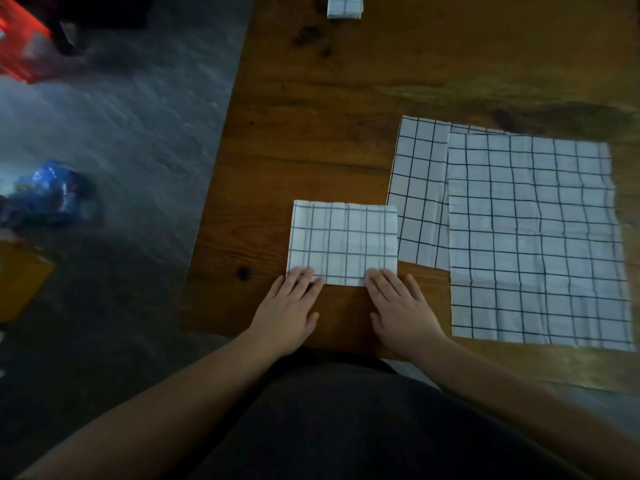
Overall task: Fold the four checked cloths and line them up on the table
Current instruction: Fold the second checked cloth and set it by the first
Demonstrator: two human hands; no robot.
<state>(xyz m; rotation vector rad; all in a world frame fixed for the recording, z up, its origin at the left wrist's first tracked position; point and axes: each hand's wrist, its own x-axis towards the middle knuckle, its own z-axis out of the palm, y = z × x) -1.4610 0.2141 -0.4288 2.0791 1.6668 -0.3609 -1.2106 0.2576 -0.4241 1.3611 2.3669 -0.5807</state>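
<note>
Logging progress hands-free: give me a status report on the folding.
Both flat: left hand, right hand pressing part-folded cloth near edge. Far edge: finished cloth. At right, upper flat cloth overlaps lower flat cloth; nothing blocking.

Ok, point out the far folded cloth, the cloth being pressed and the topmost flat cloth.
far folded cloth [344,6]: head view, middle.
pressed cloth [344,237]: head view, middle.
topmost flat cloth [536,237]: head view, middle.

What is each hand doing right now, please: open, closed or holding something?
Left hand: open, straight fingers pressing the near left corner of the folded cloth.
Right hand: open, straight fingers pressing its near right corner.
</note>
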